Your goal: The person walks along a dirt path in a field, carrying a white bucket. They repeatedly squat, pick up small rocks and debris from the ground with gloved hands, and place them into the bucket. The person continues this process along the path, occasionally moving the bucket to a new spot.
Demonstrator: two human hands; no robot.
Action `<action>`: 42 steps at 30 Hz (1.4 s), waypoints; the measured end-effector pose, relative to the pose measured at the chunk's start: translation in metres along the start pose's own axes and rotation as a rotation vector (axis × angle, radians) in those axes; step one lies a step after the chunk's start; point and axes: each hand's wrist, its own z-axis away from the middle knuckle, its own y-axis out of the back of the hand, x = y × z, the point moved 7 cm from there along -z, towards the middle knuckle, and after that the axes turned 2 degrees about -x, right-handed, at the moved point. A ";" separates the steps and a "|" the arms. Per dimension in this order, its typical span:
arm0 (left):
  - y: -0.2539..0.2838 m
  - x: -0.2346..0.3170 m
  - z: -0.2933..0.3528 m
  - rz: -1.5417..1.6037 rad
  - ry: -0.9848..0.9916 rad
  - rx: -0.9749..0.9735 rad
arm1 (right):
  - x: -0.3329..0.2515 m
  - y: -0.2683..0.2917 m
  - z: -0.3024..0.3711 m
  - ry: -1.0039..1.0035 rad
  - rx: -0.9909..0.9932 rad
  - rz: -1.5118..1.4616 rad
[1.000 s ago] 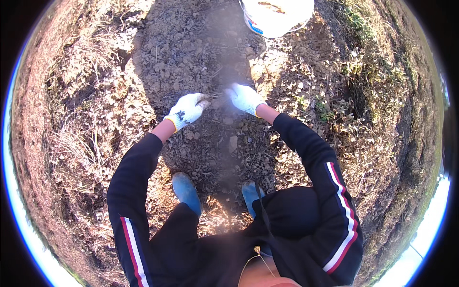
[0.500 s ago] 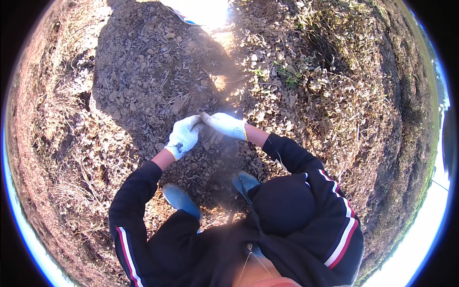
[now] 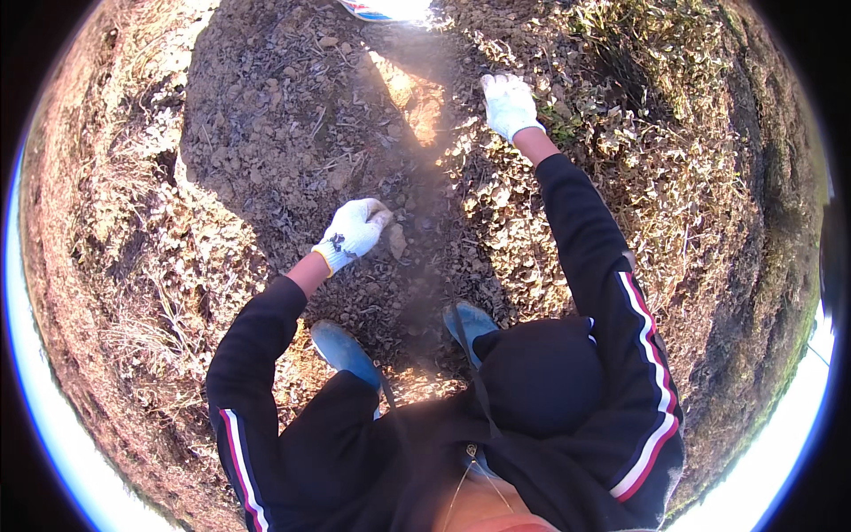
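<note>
White knitted gloves cover both of my hands. My left hand point(image 3: 355, 232) is low over the shaded soil in front of my feet, its fingers curled together and dirty at the tips. Anything inside them is hidden. A pale brown clod point(image 3: 396, 240) lies beside those fingertips. Farther out and to the right, my right hand point(image 3: 510, 105) is over the dry leaves at the edge of the dug strip. Its back faces up and the fingers bend downward; whatever they grip, if anything, is out of sight.
A white bag-like thing with blue and red marks point(image 3: 386, 11) lies at the far edge. Dry leafy plants point(image 3: 656, 168) cover the right side, with green sprigs point(image 3: 558, 115) near my right hand. My blue boots point(image 3: 344, 350) stand on the soil below.
My hands were together over the soil. The right one has moved away, forward and to the right, while the left has stayed near its place.
</note>
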 end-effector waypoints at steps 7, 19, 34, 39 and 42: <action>-0.011 0.003 -0.019 0.162 -0.032 -0.064 | 0.003 0.004 0.009 -0.015 -0.033 -0.149; -0.040 0.003 -0.033 1.294 0.281 -0.035 | -0.144 0.060 0.099 0.111 -0.077 -0.802; -0.079 -0.024 -0.049 0.714 0.154 -0.293 | -0.144 0.024 0.165 0.095 -0.368 -1.388; -0.045 -0.026 -0.043 0.495 0.319 -0.176 | -0.049 0.030 0.187 -0.403 -0.235 -1.030; -0.037 -0.026 -0.045 0.487 0.322 -0.145 | 0.029 0.052 0.201 -0.479 0.236 -0.732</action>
